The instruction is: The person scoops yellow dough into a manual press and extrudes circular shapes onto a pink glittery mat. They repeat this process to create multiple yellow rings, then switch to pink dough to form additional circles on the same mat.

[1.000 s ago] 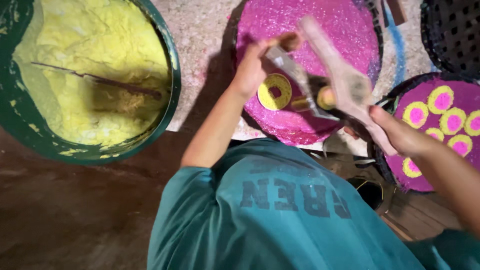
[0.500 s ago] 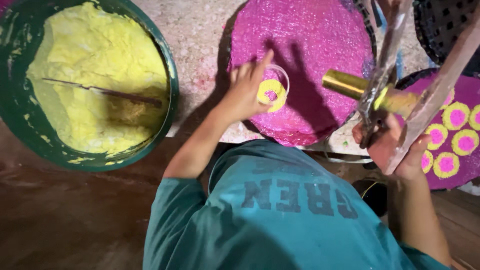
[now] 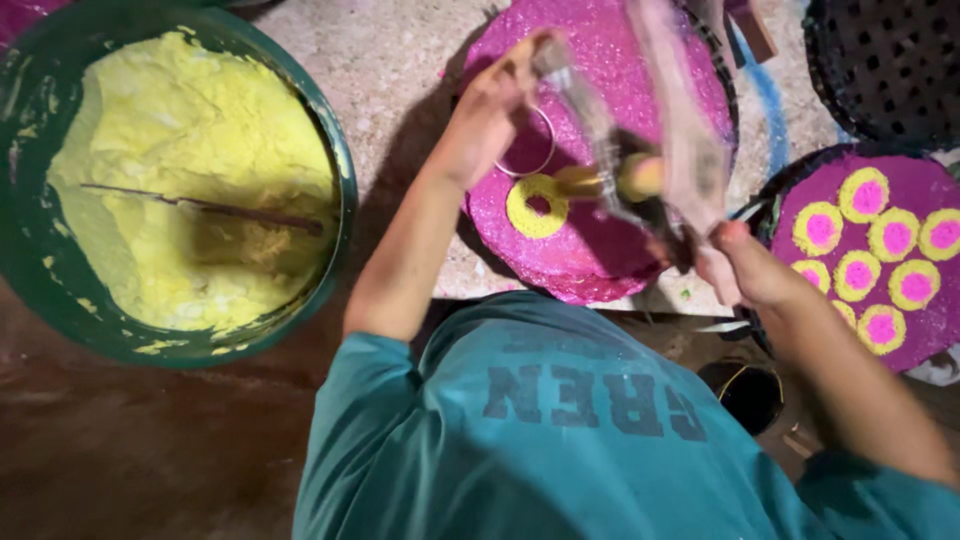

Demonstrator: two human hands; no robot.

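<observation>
Since half a second ago, I am seeing the left hand lifting off the yellow ring and rising toward twelve o'clock, while the tool has swung from the right edge in over the pink disc. The left hand is now pinching the upper end of a blurred, strip-like tool, fingers closed on it near a thin wire hoop that is showing just below the hand; I cannot tell whether the hoop is held too. The right hand, at about four o'clock from the disc, is gripping the tool's lower end, fingers wrapped tight. A brass-coloured cylinder is sitting midway along the tool. The yellow ring is lying on the pink disc's lower part, at seven o'clock from its centre. The green basin of yellow powder, with a stick lying in it, is standing at nine o'clock; a tray of yellow-and-pink rounds is at three o'clock.
</observation>
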